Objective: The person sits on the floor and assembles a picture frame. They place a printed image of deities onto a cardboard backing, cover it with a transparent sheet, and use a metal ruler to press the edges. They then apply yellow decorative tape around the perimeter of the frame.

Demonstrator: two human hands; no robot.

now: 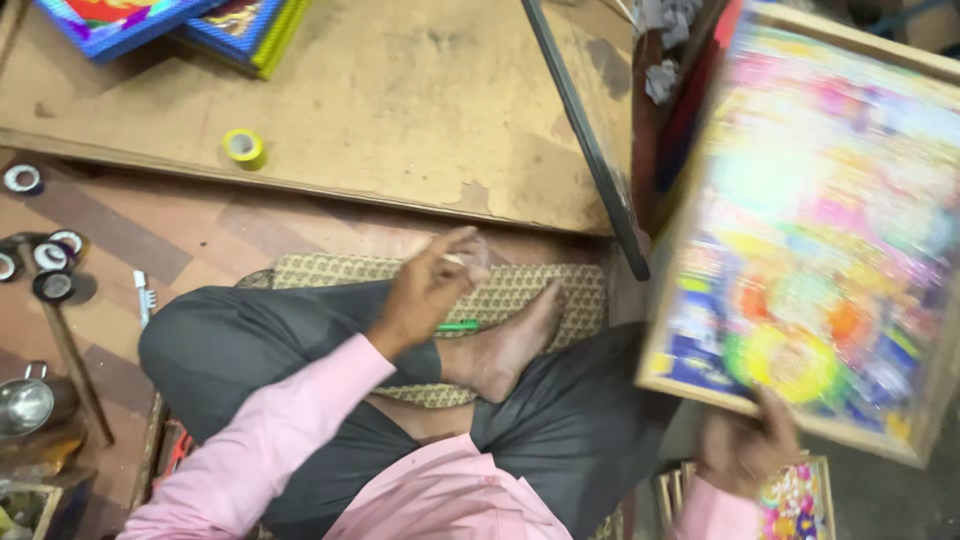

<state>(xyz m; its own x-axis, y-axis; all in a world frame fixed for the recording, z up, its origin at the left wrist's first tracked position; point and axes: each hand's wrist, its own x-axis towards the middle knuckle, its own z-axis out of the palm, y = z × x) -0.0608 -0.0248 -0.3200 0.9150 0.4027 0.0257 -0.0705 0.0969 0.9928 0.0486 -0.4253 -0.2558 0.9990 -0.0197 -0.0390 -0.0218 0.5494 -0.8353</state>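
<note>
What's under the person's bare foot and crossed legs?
A patterned woven mat lies under the foot, on the tiled floor. A green pen sits beside the left hand. The legs cover the mat's middle, so anything there is hidden.
</note>
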